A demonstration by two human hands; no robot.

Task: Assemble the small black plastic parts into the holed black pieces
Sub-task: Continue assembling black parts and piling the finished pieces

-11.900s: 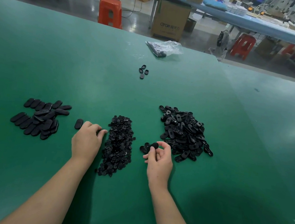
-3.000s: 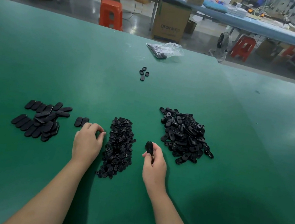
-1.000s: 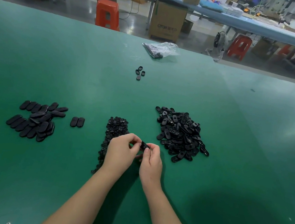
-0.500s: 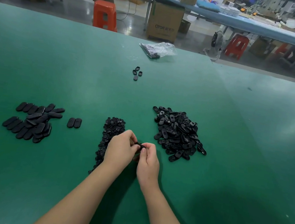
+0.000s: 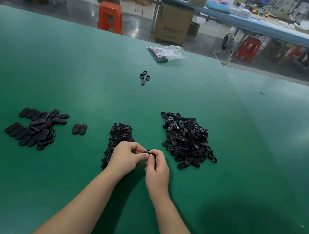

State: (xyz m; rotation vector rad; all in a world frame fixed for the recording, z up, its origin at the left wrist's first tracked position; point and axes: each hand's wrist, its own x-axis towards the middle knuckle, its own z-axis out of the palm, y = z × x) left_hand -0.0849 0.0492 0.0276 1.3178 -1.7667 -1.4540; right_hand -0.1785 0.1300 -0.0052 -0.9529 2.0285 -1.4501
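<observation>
The wide green matte work table carries everything, approx. in three groups in front of the person. The largest is the loose heap of black oval plastic pieces with holes on the right side; to the left lies the group of smooth closed black oval pieces, probably the finished ones, w/ two more just beside it; in the middle is the narrow strip of small black plastic inserts, partly hidden behind the left hand. Left hand and right hand meet just in front of this strip, both w/ curled fingers pinching one black oval piece between them; only its top edge shows, so I cannot tell if the insert is already seated. These parts look very light, stiff and rather smooth, so I judge they slip easily and can jump away when pressed. Best is to hold the holed piece by its long edges, keep the hole free, and push the insert w/ a thumb straight in, not tilted.
</observation>
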